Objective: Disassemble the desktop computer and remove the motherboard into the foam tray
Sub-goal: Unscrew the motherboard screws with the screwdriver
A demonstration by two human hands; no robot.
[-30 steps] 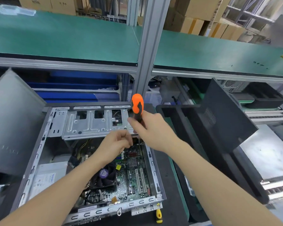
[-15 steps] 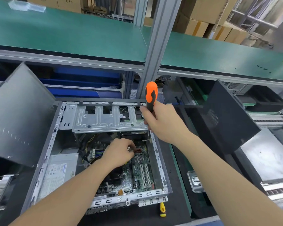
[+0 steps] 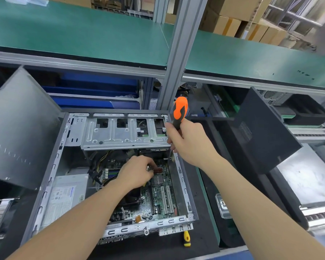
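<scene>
An open desktop case (image 3: 182, 177) lies flat in front of me, its green motherboard (image 3: 161, 194) exposed inside. My left hand (image 3: 135, 173) reaches down into the case and pinches a small red connector (image 3: 157, 169) on the board. My right hand (image 3: 189, 143) grips an orange-and-black screwdriver (image 3: 179, 111) upright at the case's far right corner, its thin shaft pointing down into the case. A silver drive cage (image 3: 120, 136) spans the far end of the case. A black foam tray (image 3: 308, 111) sits on the rack at the far right.
The grey side panel (image 3: 21, 128) leans at the left. A power supply (image 3: 64, 196) fills the case's left side. A yellow-handled tool (image 3: 186, 239) lies on the black mat by the case's near edge. Black panels (image 3: 261, 132) stand at the right, beside a metal sheet (image 3: 308, 179).
My left hand has gone lower into the case onto the red connector. My right hand with the screwdriver has shifted right to the case's far right corner.
</scene>
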